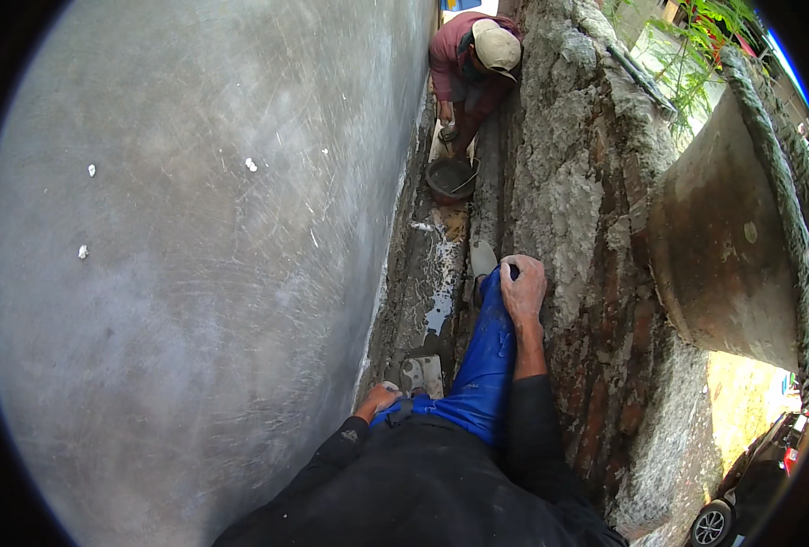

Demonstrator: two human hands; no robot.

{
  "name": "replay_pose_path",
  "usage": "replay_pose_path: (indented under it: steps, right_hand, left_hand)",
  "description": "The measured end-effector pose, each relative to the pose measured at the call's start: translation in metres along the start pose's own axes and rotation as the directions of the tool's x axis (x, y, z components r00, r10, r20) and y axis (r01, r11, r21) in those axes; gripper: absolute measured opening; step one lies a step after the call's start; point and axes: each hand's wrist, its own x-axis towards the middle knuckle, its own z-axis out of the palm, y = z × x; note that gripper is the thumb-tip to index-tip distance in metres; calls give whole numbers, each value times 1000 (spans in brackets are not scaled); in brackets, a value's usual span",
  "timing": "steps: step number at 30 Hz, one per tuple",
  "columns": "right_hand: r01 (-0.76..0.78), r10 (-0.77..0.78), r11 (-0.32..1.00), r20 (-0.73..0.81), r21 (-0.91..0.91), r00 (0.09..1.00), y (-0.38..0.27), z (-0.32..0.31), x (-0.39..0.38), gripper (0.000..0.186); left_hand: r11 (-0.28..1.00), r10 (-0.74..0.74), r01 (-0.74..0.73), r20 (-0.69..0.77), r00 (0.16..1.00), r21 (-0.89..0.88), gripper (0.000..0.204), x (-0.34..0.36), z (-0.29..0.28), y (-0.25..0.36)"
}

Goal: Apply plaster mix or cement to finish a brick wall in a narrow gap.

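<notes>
The right hand lies palm down on the knee of a blue trouser leg, fingers curled loosely over the cloth; the grip is relaxed and closes on nothing but the fabric beneath it. Its forearm runs straight back toward the near edge, in a black sleeve. The left hand is lower and nearer, resting at the hip beside the grey wall; only its back shows, so how far its grip is open cannot be told.

The blue leg stretches away from the body down a narrow trench, ending in a pale shoe. A second pale shoe sits on the wet, muddy trench floor just right of the left hand.

To the left, a broad smooth grey plastered wall fills most of the view. To the right, touching the right hand's side, rises a rough old brick wall with crumbling mortar. Beyond it stands a large concrete ring.

Far along the trench, another person in a reddish shirt and light cap crouches over a dark round pan. Sunlit ground and part of a car show at the near right.
</notes>
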Motion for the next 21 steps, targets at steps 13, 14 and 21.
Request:
replay_pose_path:
  steps: [13, 14, 21]
  right_hand:
    - [21, -24, 999, -71, -34, 997, -2, 4, 1, 15]
    - [12, -14, 999, -58, -43, 998, -3, 3, 0, 15]
    - [68, -70, 997, -64, -22, 996, -13, 10, -2, 9]
  left_hand:
    - [839, -79, 127, 113, 990, -529, 27, 4, -10, -3]
    - [834, -125, 152, 87, 988, -530, 25, 2, -13, -2]
    - [778, -93, 103, 48, 995, -620, 28, 0, -12, -4]
